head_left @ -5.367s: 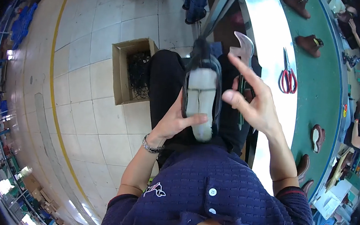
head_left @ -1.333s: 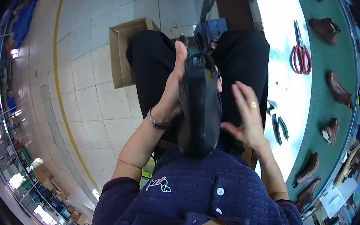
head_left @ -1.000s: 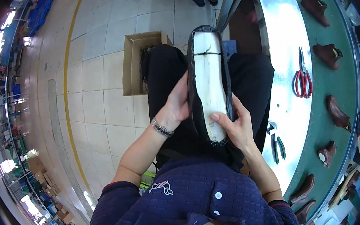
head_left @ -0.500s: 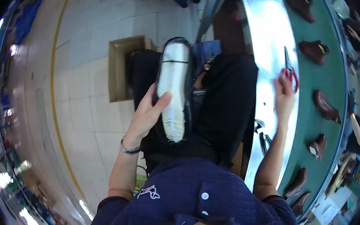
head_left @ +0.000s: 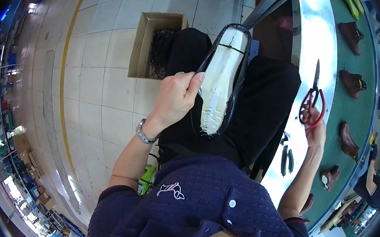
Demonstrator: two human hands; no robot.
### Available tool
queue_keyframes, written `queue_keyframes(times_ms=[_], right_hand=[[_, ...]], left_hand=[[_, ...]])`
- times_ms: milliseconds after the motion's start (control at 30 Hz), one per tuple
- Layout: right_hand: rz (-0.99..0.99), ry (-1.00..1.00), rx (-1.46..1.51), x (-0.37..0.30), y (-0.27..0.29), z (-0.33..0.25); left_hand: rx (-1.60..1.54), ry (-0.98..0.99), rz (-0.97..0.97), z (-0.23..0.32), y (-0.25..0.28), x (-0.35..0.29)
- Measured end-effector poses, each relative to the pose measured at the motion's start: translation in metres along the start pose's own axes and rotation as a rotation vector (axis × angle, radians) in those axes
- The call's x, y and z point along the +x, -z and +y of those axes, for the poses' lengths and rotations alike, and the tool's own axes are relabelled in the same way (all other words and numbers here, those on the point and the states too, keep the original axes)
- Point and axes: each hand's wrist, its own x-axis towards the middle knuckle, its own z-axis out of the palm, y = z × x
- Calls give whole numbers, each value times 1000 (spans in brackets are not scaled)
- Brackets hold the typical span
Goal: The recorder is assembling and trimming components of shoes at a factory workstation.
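Note:
An upturned black shoe [head_left: 239, 84] stands over my lap, its pale insole bottom [head_left: 218, 84] facing up and a dark strand crossing it near the toe. My left hand [head_left: 176, 94] is closed at the shoe's left edge, thumb and bent forefinger pinching its black rim. To the right, my right hand [head_left: 315, 126] has its fingers in the red handles of a pair of scissors [head_left: 316, 78]. The scissors' dark blades are together and point away from me, over the metal bench. A gap separates them from the shoe.
A cardboard box [head_left: 141, 45] with black scraps inside stands on the tiled floor beside my left knee. Black-handled tools [head_left: 287, 161] lie on the metal bench [head_left: 310, 20]. Beyond it, several brown shoes [head_left: 352, 84] sit on a green belt [head_left: 337, 105].
My left hand has shifted from lying across the insole to pinching the shoe's edge. My right hand's fingers have gone into the scissors' handles, which are spread wider. The whole view has shifted.

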Motion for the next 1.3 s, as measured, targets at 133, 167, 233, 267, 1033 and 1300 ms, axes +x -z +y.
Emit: queue_keyframes(times_ms=[133, 167, 233, 267, 1033, 1300], right_hand=[[-508, -113, 209, -72, -65, -7], [-610, -193, 232, -83, -78, -11], [-688, -274, 49, -103, -108, -23], [-694, -297, -14, -111, -122, -28], [-444, 75, -248, -129, -147, -18], [349, 286, -594, -76, -48, -3]], left_hand=[[-207, 42, -71, -14, -1, 1], [-251, 46, -74, -17, -2, 1], [-214, 29, -74, -11, -3, 1], [-173, 28, -59, -9, -5, 0], [293, -333, 189, 23, -23, 49], [351, -515, 419, 10, -43, 70]])
